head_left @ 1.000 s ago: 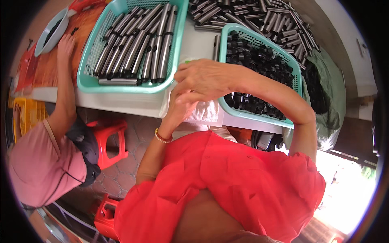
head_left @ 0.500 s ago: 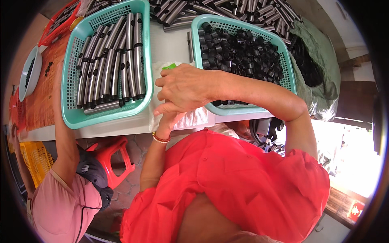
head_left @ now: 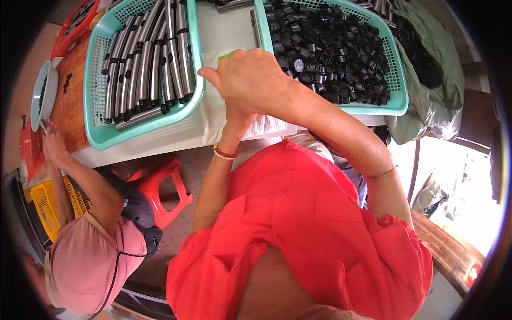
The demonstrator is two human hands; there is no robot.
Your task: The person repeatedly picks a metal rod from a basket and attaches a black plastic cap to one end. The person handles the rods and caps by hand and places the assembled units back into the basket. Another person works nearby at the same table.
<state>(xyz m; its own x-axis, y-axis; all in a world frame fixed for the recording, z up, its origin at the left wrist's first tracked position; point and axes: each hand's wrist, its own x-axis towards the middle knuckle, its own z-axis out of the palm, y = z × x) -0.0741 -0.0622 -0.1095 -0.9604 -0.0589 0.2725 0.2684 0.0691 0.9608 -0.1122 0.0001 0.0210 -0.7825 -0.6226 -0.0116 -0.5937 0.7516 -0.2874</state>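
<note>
My right hand [head_left: 250,74] is folded back-up over my left hand [head_left: 238,121], above a white cloth [head_left: 212,120] at the table's edge. Its thumb points out to the left, and the other fingers curl down out of sight around something I cannot make out. A small bright green piece [head_left: 226,55] shows at the far side of the knuckles. Beaded bracelets circle my left wrist, but that hand's fingers are hidden. Left of my hands, a teal basket [head_left: 198,96] holds metal tubes [head_left: 143,74] with black ends. To the right, another teal basket [head_left: 399,101] holds black plastic caps [head_left: 333,58].
At the left, a co-worker in a pink shirt [head_left: 96,261] reaches toward a pale blue bowl [head_left: 49,93]. A red stool [head_left: 168,194] and a yellow crate [head_left: 47,210] stand below the table. A green sack [head_left: 437,80] bulges at the right.
The view has shifted, so the baskets sit higher in the picture. My right hand has turned further over the left, its thumb now sticking out. The co-worker's arm has drawn back toward the bowl.
</note>
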